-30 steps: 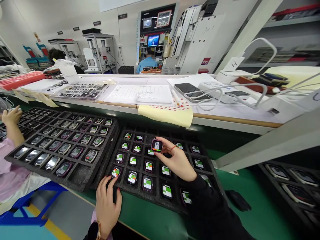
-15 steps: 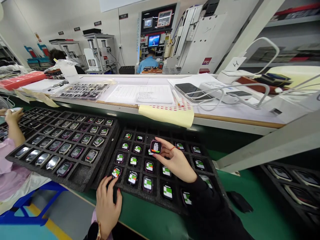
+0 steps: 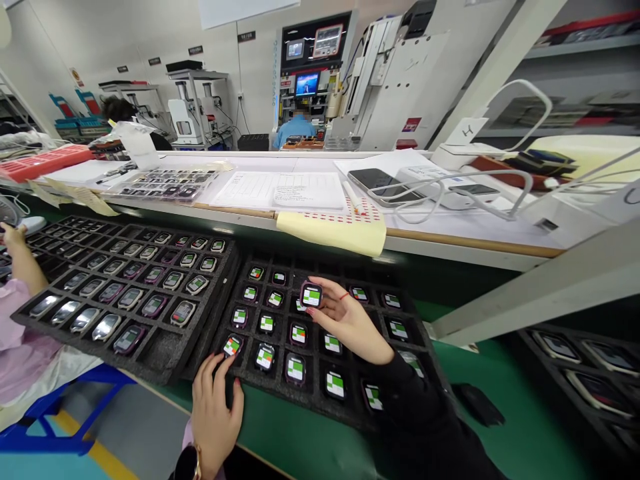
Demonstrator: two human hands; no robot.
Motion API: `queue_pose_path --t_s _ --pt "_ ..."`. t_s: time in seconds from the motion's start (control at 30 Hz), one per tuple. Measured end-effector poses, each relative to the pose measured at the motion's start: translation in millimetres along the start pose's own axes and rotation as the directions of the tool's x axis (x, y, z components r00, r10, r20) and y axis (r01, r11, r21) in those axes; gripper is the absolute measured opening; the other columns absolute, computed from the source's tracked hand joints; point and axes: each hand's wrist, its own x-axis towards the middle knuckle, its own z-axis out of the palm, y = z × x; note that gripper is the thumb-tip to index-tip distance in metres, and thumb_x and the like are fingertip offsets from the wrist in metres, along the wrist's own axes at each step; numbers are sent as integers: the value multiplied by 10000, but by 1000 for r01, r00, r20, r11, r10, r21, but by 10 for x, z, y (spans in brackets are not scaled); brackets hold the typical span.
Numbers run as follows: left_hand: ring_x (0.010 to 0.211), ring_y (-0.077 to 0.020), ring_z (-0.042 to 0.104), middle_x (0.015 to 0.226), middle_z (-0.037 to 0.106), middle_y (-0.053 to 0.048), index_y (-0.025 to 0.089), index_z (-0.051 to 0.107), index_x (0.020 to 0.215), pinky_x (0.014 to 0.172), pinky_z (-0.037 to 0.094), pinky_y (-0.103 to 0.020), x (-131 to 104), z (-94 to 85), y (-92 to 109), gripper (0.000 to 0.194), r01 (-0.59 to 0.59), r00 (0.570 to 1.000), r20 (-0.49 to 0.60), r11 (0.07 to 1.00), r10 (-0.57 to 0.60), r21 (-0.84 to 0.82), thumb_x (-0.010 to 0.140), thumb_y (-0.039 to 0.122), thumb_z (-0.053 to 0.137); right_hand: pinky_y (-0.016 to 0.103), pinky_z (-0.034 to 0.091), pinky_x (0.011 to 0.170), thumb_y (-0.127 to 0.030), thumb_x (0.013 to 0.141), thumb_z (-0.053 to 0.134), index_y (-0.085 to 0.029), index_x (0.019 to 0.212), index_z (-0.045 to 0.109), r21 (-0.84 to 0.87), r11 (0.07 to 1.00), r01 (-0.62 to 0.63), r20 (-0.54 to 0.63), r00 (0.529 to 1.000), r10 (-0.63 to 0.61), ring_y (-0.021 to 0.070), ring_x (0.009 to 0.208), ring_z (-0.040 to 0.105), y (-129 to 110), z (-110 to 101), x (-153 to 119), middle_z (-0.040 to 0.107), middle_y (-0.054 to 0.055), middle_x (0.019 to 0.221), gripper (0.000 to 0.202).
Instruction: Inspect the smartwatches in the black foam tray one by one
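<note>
The right hand [image 3: 350,323] pinches a smartwatch [image 3: 311,295] just above the foam tray [image 3: 320,400]; its screen has switched from a white list to green blocks. The left hand [image 3: 216,407], fingers spread, steadies the tray's near edge.

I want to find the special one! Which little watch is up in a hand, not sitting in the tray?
The watch pinched in the right hand, near the back of the right-hand black tray. All the other lit watches sit in their own pockets.

No legible writing

Wall signs [image 3: 195,50], the bench's paper sheet [image 3: 280,189] and watch screens [image 3: 311,295] stay too small to read.
</note>
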Motion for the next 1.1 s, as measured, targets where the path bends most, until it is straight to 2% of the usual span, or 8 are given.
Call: queue_pose_path --t_s 0.17,0.37,0.53,0.73,0.83,0.93,1.03,1.1 --pt "1232 -246 450 1266 523 -103 169 491 1271 994 404 -406 -14 9 -23 343 2 1000 -19 1000 -2 5 931 215 473 270 551 701 -417 800 711 -195 1320 454 -74 997 -21 -46 999 17 168 830 613 19 -66 -2 594 105 1167 622" --pt "1220 -233 477 1255 559 -93 176 482 1293 954 418 -369 -31 16 -52 367 -19 999 -33 1000 18 -13 930 229 487 294 510 592 -450 840 644 -82 1395 460 -517 843 -150 -50 988 145 163 551 560 237 -367 241 572 -17 626 691" --pt "1211 -232 496 1250 576 -97 173 489 1300 944 417 -358 -40 12 -72 375 -47 995 -86 998 43 -35 927 213 477 356 543 805 -241 731 766 -48 1253 586 -651 732 -199 -87 978 189 219 813 650 618 -411 726 675 89 903 585" --pt "1230 -234 487 1269 566 -94 178 490 1311 976 407 -359 -97 138 -158 394 -56 992 -116 996 48 -64 917 191 480 438 511 946 -157 796 743 -76 1198 615 -735 657 -166 -51 980 191 245 997 647 801 -204 1064 664 141 1065 429" --pt "1251 -241 471 1277 552 -98 182 494 1303 1017 376 -377 -105 162 -161 382 -44 992 -123 994 31 -102 922 179 467 442 490 986 -138 787 742 -72 1166 634 -730 668 -147 -21 981 192 253 1066 624 738 -187 1055 640 159 1153 400" --pt "1243 -245 474 1265 557 -96 188 500 1298 1013 368 -378 -100 147 -153 381 -65 991 -119 993 52 -102 919 182 475 412 525 923 -172 828 655 -74 1268 593 -700 699 -146 -44 986 162 220 914 660 558 -273 940 619 170 1202 456" --pt "1225 -253 487 1252 566 -97 195 509 1287 996 373 -384 -89 140 -164 371 -82 990 -119 991 70 -102 918 198 476 329 563 649 -284 895 523 -99 1385 509 -643 749 -163 -92 986 136 147 574 595 255 -472 669 653 133 1123 524" --pt "1205 -261 500 1236 574 -101 195 518 1273 985 380 -395 -76 151 -178 360 -98 988 -128 990 84 -103 916 208 480 279 480 458 -413 925 477 -116 1387 514 -599 781 -176 -128 984 124 137 450 505 32 -643 359 684 81 885 551"
